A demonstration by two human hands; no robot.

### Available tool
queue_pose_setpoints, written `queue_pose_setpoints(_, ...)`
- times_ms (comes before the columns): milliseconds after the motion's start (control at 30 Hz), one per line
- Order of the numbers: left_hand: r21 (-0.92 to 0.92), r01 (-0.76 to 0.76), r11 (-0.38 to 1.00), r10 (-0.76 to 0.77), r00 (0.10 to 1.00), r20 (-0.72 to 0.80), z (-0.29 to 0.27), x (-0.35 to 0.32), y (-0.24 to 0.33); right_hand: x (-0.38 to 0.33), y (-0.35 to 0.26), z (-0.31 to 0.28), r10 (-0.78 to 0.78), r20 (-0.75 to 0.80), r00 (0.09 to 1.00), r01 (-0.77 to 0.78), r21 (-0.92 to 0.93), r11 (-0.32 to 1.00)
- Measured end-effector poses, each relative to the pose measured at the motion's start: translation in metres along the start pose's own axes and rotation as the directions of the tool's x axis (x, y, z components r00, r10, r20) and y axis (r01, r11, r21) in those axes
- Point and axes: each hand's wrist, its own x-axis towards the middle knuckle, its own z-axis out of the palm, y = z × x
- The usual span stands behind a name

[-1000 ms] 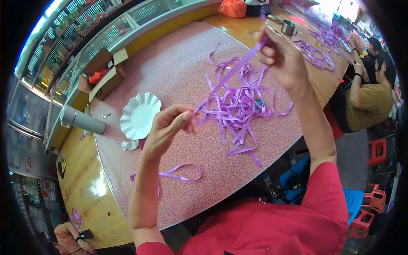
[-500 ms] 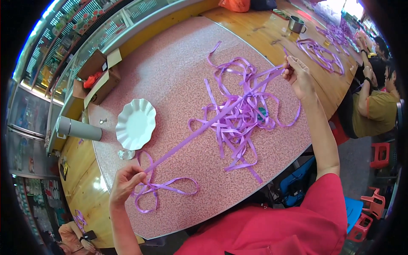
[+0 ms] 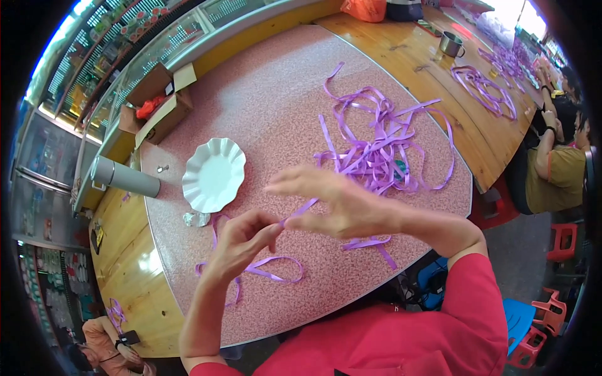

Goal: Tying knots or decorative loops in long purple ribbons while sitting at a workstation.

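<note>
My left hand (image 3: 246, 241) pinches a purple ribbon between thumb and fingers, left of the table's middle. Close beside it hovers my right hand (image 3: 335, 203), fingers stretched out and apart, its thumb near the ribbon by the left fingertips. A tangled heap of purple ribbon (image 3: 376, 156) lies to the right, with a small green thing (image 3: 400, 168) in it. Looped ribbon (image 3: 282, 268) rests on the table below my left hand. Part of the ribbon between hand and heap is hidden behind my right hand.
A white scalloped plate (image 3: 214, 177) sits on the pink speckled tabletop (image 3: 263, 75), beside a grey flask (image 3: 125, 177) lying on its side. An open cardboard box (image 3: 164, 116) is at the far left. Beyond stand a metal mug (image 3: 450, 44) and more ribbon (image 3: 483, 93). Co-workers (image 3: 558, 163) sit at the right.
My right hand has let go of the ribbon's far end and swung left, down beside my left hand. The stretched ribbon has dropped onto the heap. My left hand has moved slightly up and right.
</note>
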Motion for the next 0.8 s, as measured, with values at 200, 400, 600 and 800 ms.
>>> queue_pose_setpoints(200,-0.152,0.016,0.988,-0.016,1.000,0.003,0.001,-0.005,-0.024,0.006,-0.001,0.029,0.254,0.291,0.922,-0.302,0.131,0.944)
queue_pose_setpoints(400,-0.352,0.044,0.935,-0.032,0.999,0.040,-0.018,-0.028,-0.047,0.007,0.005,0.046,0.154,0.280,0.948,-0.210,0.182,0.960)
queue_pose_setpoints(600,-0.367,-0.020,0.930,-0.010,0.997,-0.080,-0.031,-0.042,-0.062,0.010,-0.004,0.058,0.183,0.249,0.951,-0.163,-0.099,0.982)
queue_pose_setpoints(800,-0.392,-0.037,0.919,0.003,0.996,-0.089,-0.034,-0.047,-0.070,0.003,0.002,0.071,0.098,0.176,0.980,-0.057,-0.224,0.973)
